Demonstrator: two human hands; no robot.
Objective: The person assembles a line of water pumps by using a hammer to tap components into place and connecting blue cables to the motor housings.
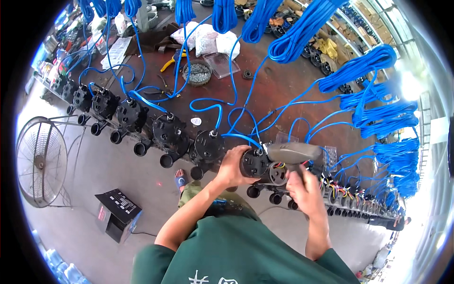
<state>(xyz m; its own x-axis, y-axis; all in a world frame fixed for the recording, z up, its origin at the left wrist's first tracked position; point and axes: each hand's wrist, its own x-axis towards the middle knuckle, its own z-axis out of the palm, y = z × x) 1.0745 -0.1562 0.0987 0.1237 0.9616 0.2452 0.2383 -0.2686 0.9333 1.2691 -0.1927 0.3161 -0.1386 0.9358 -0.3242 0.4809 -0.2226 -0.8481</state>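
My left hand (232, 168) is wrapped round the side of a black pump housing (255, 163) at the bench's near edge, thumb below and fingers above. A blue cable (241, 136) enters the top of this housing. Against its right side is a round black part (277, 173) with short coloured wires showing above it. My right hand (304, 189) is closed just right of that part, fingertips curled; what they grip, if anything, is hidden. Behind the round part lies a long, rounded grey-brown object (294, 152), blurred, its kind unclear.
More black pump housings (170, 135) line the bench edge on both sides, their outlets overhanging. Coiled blue cables (302, 33) cross the far side. A bowl of small metal pieces (197, 73) and yellow-handled pliers (171, 60) lie on the bench (156, 113). A floor fan (41, 162) stands left.
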